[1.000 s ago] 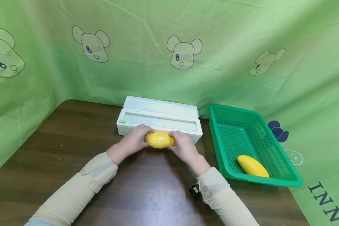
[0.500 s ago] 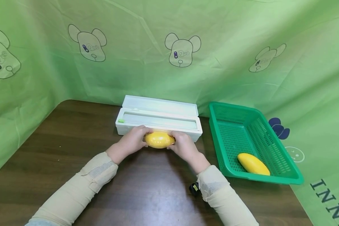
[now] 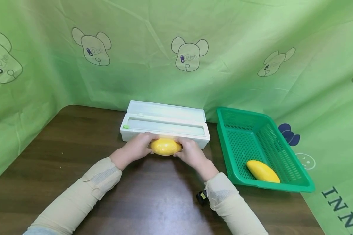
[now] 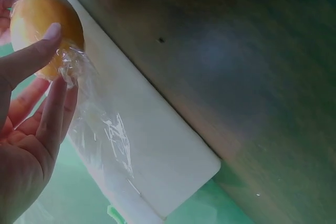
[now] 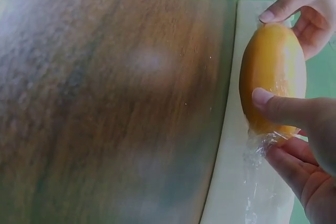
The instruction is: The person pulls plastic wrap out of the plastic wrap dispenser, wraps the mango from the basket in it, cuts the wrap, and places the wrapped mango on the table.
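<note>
At the near edge the left sleeve (image 3: 76,199) and the right sleeve (image 3: 233,207), both cream, slant inward and forward over the dark table (image 3: 153,199), each arm angled toward the middle. A small black object (image 3: 202,197) with a yellow patch shows just beside the right cuff. Farther on, the left hand (image 3: 136,146) and the right hand (image 3: 192,153) face each other, well clear of the cuffs, clamped on opposite ends of one yellow fruit (image 3: 166,147), which lies crosswise between them in front of the white box (image 3: 128,133). The wrist views show each thumb laid over the fruit, the fingers curled beneath at its end, where clear film (image 4: 118,135) bunches against the fingertips and trails along the box. Whether the fruit touches the box, I cannot tell. The box's lid (image 3: 166,111) lies folded back behind it, and a green tab (image 3: 126,126) sits at its left end. To the right of the box, a green basket (image 3: 227,160) holds a second fruit (image 3: 263,171) near its front wall. Behind everything hangs green cloth (image 3: 135,81) printed with bear heads.
</note>
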A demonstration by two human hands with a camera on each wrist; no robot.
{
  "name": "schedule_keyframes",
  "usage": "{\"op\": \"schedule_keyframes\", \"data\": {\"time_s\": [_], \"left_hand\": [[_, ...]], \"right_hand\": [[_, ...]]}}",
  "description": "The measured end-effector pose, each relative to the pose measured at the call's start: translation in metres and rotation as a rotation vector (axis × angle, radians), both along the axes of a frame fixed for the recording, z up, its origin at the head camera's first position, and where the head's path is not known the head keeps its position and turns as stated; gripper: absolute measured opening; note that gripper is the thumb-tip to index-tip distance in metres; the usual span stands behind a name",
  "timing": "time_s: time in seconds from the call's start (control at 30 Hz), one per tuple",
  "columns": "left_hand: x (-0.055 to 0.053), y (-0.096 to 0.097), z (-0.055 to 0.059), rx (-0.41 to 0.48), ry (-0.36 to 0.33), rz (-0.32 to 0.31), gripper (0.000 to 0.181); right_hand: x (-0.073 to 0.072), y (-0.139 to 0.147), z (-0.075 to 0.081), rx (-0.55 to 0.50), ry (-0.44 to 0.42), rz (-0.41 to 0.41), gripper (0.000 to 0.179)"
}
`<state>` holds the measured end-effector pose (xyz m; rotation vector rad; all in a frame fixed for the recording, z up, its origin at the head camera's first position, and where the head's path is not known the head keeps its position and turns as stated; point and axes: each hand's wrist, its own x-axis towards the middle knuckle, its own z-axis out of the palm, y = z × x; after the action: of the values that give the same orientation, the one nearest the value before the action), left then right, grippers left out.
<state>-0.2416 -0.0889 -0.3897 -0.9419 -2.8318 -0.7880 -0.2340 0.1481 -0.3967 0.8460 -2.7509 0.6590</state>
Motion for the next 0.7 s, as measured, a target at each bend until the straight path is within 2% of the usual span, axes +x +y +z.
{"op": "schedule_keyframes", "data": {"time_s": [0.2, 0.3, 0.47, 0.6, 0.7], "left_hand": [[0.0011, 0.0004, -0.0023, 0.014, 0.005, 0.000, 0.041], [-0.0018, 0.0012, -0.0022, 0.012, 0.003, -0.004, 0.039], [-0.0061, 0.0027, -0.0015, -0.012, -0.038, 0.001, 0.035], [-0.0046, 0.0034, 0.0013, -0.037, -0.083, 0.017, 0.035], [-0.0043, 0.0032, 0.0016, -0.035, -0.082, 0.017, 0.034]], "right_hand": [[-0.0030, -0.0004, -0.0021, 0.003, -0.028, 0.006, 0.045], [-0.0043, 0.0001, -0.0005, 0.007, -0.033, 0.012, 0.045], [-0.0043, 0.0002, 0.0004, 0.000, -0.051, 0.012, 0.044], [-0.0045, 0.0002, -0.0003, -0.001, -0.079, 0.019, 0.043], [-0.0053, 0.0002, -0.0009, -0.002, -0.085, 0.024, 0.043]]}}
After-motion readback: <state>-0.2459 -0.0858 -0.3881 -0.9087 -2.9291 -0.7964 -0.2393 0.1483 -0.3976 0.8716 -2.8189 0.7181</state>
